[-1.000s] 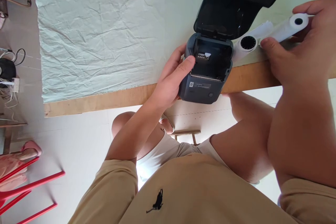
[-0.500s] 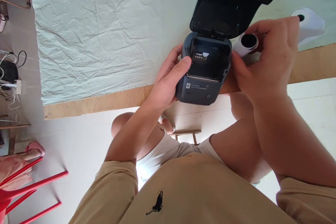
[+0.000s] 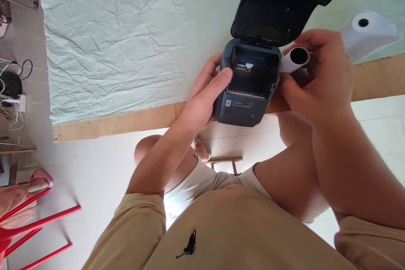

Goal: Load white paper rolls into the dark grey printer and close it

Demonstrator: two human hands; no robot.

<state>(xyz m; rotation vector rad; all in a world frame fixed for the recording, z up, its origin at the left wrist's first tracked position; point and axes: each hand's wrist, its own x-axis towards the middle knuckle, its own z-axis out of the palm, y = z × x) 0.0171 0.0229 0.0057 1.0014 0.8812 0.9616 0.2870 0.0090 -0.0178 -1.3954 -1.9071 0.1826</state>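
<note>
A dark label printer (image 3: 242,107) with its lid (image 3: 268,12) swung up is near the table's front edge. Its inner bay shows a printed sticker and no roll. My left hand (image 3: 205,93) is closed around the printer's left side, thumb on the rim of the bay. Right beside the printer, my right hand (image 3: 325,76) is closed on a small white roll (image 3: 289,61). The roll's hollow core faces me; its far end is partly hidden by the printer's edge and lid. Fingertips behind the roll are partly hidden.
A larger white paper roll (image 3: 370,33) with a loose tail lies on the cloth (image 3: 126,42) at the right. The table's wooden edge (image 3: 152,120) runs across in front of my knees. Red stool legs (image 3: 47,219), another person's foot (image 3: 41,181) and cables (image 3: 12,97) are at the left.
My right hand has turned and shifted slightly, and the small roll tilts more sideways toward the printer. More of the paper roll on the table shows. The left hand keeps its grip.
</note>
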